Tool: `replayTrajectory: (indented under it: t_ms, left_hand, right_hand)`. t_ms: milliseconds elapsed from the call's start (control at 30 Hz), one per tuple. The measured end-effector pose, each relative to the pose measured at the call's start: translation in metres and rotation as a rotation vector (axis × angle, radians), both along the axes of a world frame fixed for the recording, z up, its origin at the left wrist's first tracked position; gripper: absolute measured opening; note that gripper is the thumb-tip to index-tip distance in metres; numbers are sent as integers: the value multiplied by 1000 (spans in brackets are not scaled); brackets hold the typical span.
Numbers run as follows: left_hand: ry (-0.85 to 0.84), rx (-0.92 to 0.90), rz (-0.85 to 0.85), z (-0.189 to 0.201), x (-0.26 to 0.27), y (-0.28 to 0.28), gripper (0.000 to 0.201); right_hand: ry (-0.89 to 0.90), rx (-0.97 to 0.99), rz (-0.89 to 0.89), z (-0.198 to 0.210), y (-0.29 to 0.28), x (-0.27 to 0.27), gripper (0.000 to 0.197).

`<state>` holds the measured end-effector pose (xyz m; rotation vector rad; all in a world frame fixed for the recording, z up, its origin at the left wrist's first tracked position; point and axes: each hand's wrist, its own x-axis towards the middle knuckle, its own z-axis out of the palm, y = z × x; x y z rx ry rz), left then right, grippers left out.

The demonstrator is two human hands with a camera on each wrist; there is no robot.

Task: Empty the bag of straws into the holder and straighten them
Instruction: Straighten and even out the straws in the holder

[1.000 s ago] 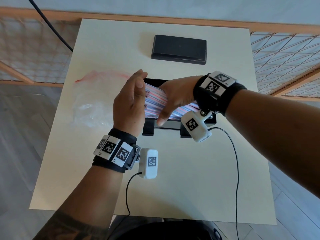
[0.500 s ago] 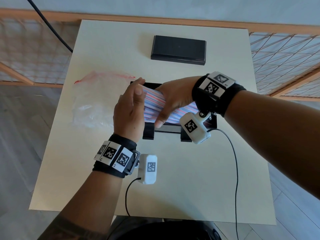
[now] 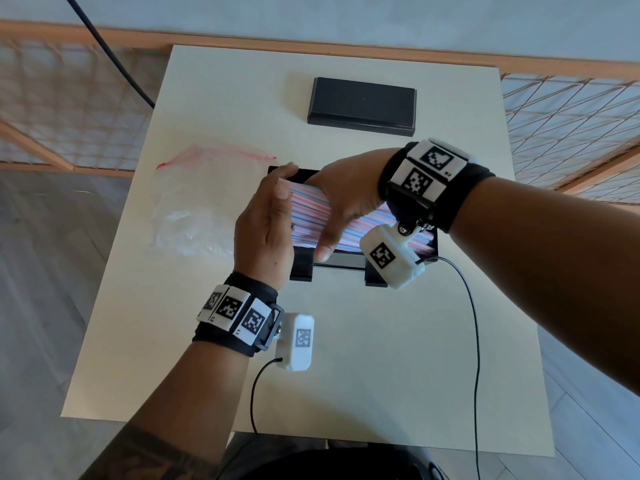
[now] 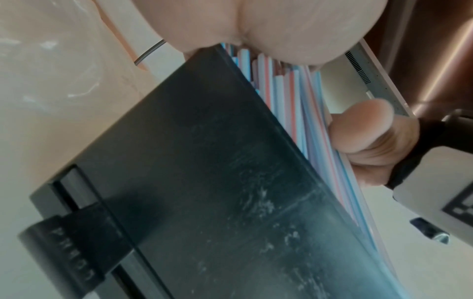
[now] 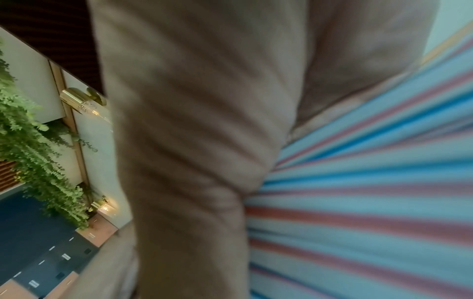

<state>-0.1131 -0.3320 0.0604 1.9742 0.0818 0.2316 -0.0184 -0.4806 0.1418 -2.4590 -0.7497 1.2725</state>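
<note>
A bundle of red, blue and white striped straws (image 3: pixel 308 216) lies lengthwise in the black holder (image 3: pixel 341 263) at the table's centre. My left hand (image 3: pixel 266 216) stands on edge with straight fingers, its palm flat against the straws' left ends. My right hand (image 3: pixel 346 199) reaches over the bundle and grips it, thumb on the near side, fingers hidden behind. In the left wrist view the holder's wall (image 4: pixel 204 182) fills the frame, with straws (image 4: pixel 294 97) above it. The right wrist view shows the straws (image 5: pixel 371 202) close under my right hand (image 5: pixel 192 141).
The empty clear bag (image 3: pixel 194 202) with a red zip strip lies left of the holder. A flat black box (image 3: pixel 362 105) sits at the table's far side. Two thin cables (image 3: pixel 474 323) trail from the wrist cameras over the near table (image 3: pixel 346 358).
My left hand has slid slightly right and down, pressing against the straws' left ends. The right hand keeps its grip and has lowered the bundle a little into the holder.
</note>
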Motion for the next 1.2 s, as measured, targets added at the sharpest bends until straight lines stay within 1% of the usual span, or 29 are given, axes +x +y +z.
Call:
replayTrajectory:
  t_ms: [133, 300, 433, 533, 633, 767, 833, 867, 967, 1067, 1200]
  left_hand:
    - [-31, -27, 28, -6, 2, -1, 49]
    - [-89, 2, 40, -13, 2, -1, 47]
    - [-63, -8, 43, -13, 0, 0, 52]
    - [-56, -21, 24, -15, 0, 2, 57]
    - [-58, -68, 15, -17, 0, 2, 58]
    - [-57, -136, 4, -18, -1, 2, 62]
    - [-43, -165, -13, -17, -1, 3, 64]
    - [-30, -154, -18, -16, -1, 4, 63]
    - [-12, -130, -22, -12, -1, 3, 60]
    - [-15, -125, -21, -11, -1, 1, 60]
    - [-13, -48, -22, -8, -1, -1, 61]
  right_hand:
    - [-42, 21, -37, 0, -2, -3, 76]
    - [-107, 31, -66, -3, 0, -6, 85]
    - [-178, 51, -62, -6, 0, -10, 100]
    - [-232, 85, -83, -4, -4, -14, 107]
    - [-264, 131, -121, 4, -11, -16, 105]
    - [-338, 163, -204, 16, -30, -21, 82]
    - [-352, 125, -224, 18, -41, -27, 74]
    - [-350, 86, -213, 16, -45, -32, 74]
    - [-320, 8, -174, 3, -51, -48, 83]
    - [-264, 5, -183, -8, -48, -57, 98]
    - [-205, 13, -174, -17, -41, -55, 104]
